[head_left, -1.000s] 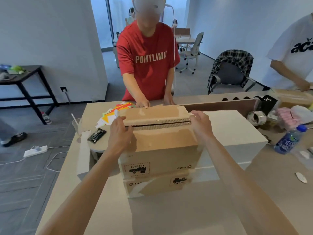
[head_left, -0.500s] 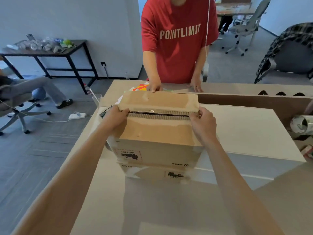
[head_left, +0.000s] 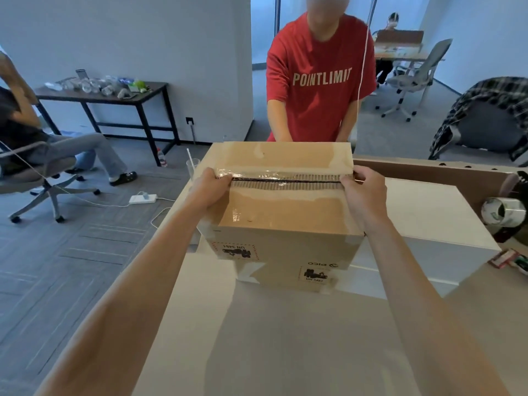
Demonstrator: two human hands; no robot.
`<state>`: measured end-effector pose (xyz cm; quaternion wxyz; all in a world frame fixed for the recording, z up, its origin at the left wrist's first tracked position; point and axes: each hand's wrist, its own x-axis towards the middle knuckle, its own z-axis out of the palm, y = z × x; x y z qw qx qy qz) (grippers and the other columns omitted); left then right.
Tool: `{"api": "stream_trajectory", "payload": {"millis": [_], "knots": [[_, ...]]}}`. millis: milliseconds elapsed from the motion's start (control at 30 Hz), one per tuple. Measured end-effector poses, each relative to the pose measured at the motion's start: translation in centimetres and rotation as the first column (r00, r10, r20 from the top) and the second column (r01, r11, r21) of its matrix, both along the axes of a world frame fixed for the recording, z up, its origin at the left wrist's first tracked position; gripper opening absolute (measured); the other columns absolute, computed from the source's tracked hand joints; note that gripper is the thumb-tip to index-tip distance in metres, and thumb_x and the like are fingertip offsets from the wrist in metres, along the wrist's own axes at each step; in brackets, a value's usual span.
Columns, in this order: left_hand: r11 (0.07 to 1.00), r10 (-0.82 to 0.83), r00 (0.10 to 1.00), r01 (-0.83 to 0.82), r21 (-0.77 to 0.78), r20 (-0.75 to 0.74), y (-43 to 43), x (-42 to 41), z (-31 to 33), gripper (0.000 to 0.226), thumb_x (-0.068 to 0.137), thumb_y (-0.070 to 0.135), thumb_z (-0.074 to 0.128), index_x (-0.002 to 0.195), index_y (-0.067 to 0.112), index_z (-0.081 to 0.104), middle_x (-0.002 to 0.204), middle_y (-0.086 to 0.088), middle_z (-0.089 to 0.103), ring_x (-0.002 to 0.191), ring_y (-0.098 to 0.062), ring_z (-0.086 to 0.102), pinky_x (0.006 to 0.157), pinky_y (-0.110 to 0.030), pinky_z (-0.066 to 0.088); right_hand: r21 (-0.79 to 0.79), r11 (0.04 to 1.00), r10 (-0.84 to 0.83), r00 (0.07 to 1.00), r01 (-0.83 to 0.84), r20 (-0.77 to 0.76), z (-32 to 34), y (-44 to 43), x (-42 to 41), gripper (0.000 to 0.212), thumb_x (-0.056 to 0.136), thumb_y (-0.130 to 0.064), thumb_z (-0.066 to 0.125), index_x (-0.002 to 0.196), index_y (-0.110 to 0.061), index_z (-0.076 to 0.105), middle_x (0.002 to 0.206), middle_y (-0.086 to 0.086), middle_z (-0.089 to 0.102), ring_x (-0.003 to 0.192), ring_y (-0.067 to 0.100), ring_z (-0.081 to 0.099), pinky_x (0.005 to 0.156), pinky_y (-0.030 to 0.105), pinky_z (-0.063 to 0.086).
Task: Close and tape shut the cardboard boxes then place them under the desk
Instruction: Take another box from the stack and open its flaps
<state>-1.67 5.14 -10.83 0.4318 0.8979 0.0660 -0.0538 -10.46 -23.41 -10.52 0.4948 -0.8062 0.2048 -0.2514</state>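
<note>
A brown cardboard box [head_left: 285, 218] with closed top flaps and clear tape along its seam is held above the desk [head_left: 285, 338]. My left hand [head_left: 210, 190] grips its left top edge at the seam. My right hand [head_left: 363, 192] grips the right top edge. A second, similar box [head_left: 308, 278] shows just beneath it, on the desk. A roll of clear tape [head_left: 503, 211] lies on the desk at the far right.
A white box [head_left: 428, 224] sits to the right of the cardboard boxes, with a long brown carton [head_left: 428, 172] behind it. A person in a red shirt [head_left: 320, 81] stands across the desk. A seated person [head_left: 57, 150] and a power strip [head_left: 143, 199] are on the floor side, left.
The top box has risen and come nearer to me, tilting off the lower box. Both hands kept their hold on its sides. My view has swung left.
</note>
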Motion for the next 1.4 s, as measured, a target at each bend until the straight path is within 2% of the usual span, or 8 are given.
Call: {"api": "stream_trajectory", "payload": {"millis": [133,333,533,733,833,967,1100,1400], "knots": [[0.999,-0.041,0.998,0.042,-0.018,0.054,1.7,-3.4,1.2,0.053,0.089,0.050,0.050,0.129,0.016,0.048,0.124,-0.009,0.058,0.114,-0.033,0.053,0.101,-0.049,0.041,-0.023,1.000,0.005,0.999,-0.004,0.049,1.0,1.5,-4.4,0.029,0.098,-0.020,0.056,0.126,-0.015,0.063,0.104,-0.011,0.058,0.094,0.005,0.051,0.064,0.007,0.033],[0.983,-0.174,0.970,0.183,-0.035,0.170,-1.6,-8.8,3.9,0.045,0.092,0.038,0.048,0.128,0.012,0.046,0.120,-0.010,0.058,0.107,-0.032,0.054,0.092,-0.042,0.045,-0.041,0.992,-0.117,0.989,0.121,0.092,2.2,0.4,-12.9,0.032,0.096,-0.015,0.054,0.127,-0.014,0.062,0.114,-0.007,0.063,0.105,0.012,0.056,0.085,0.022,0.040],[0.947,-0.312,0.909,0.322,0.010,0.277,-8.2,-12.1,6.2,0.046,0.085,0.044,0.044,0.120,0.014,0.052,0.114,-0.014,0.063,0.106,-0.037,0.055,0.082,-0.042,0.043,0.070,0.964,-0.264,0.953,0.256,0.146,2.8,-4.9,-19.4,0.035,0.096,-0.015,0.055,0.130,-0.015,0.060,0.120,-0.005,0.062,0.111,0.012,0.056,0.090,0.024,0.042],[0.912,-0.399,0.835,0.406,0.067,0.379,-18.0,-14.2,9.6,0.046,0.092,0.038,0.050,0.130,0.013,0.048,0.127,-0.017,0.056,0.117,-0.039,0.050,0.090,-0.041,0.040,0.163,0.915,-0.396,0.896,0.368,0.200,4.0,-12.8,-23.9,0.025,0.096,-0.011,0.055,0.120,-0.012,0.063,0.109,-0.006,0.065,0.102,0.006,0.058,0.081,0.009,0.043],[0.886,-0.450,0.782,0.452,0.105,0.432,-24.7,-14.8,10.7,0.047,0.091,0.039,0.050,0.132,0.014,0.049,0.128,-0.015,0.057,0.119,-0.038,0.049,0.093,-0.042,0.038,0.173,0.895,-0.443,0.867,0.412,0.226,4.5,-18.2,-26.1,0.013,0.096,-0.007,0.054,0.102,-0.018,0.057,0.089,-0.018,0.056,0.084,-0.002,0.053,0.067,-0.001,0.038],[0.856,-0.498,0.747,0.505,0.111,0.439,-34.6,-17.1,11.4,0.037,0.096,0.033,0.047,0.127,0.015,0.051,0.121,-0.014,0.058,0.120,-0.037,0.047,0.085,-0.037,0.033,0.181,0.860,-0.508,0.832,0.477,0.224,4.6,-26.6,-28.9,0.021,0.090,-0.018,0.058,0.110,-0.017,0.066,0.104,-0.002,0.069,0.099,0.015,0.063,0.083,0.023,0.047],[0.820,-0.534,0.729,0.571,0.050,0.428,-43.6,-19.1,10.0,0.033,0.096,0.030,0.045,0.123,0.014,0.054,0.113,-0.008,0.059,0.116,-0.034,0.051,0.081,-0.035,0.033,0.206,0.814,-0.580,0.784,0.543,0.221,4.7,-33.7,-32.0,0.019,0.094,-0.009,0.056,0.110,-0.018,0.062,0.093,-0.011,0.064,0.086,0.004,0.059,0.072,0.011,0.046],[0.727,-0.658,0.701,0.686,-0.010,0.276,-57.6,-20.4,4.2,0.046,0.097,0.041,0.044,0.135,0.017,0.043,0.132,-0.015,0.054,0.123,-0.038,0.046,0.092,-0.041,0.036,0.138,0.703,-0.711,0.689,0.698,0.141,2.5,-43.8,-36.3,0.031,0.092,-0.009,0.057,0.122,-0.016,0.061,0.105,-0.007,0.064,0.096,0.008,0.059,0.078,0.019,0.044]]}}
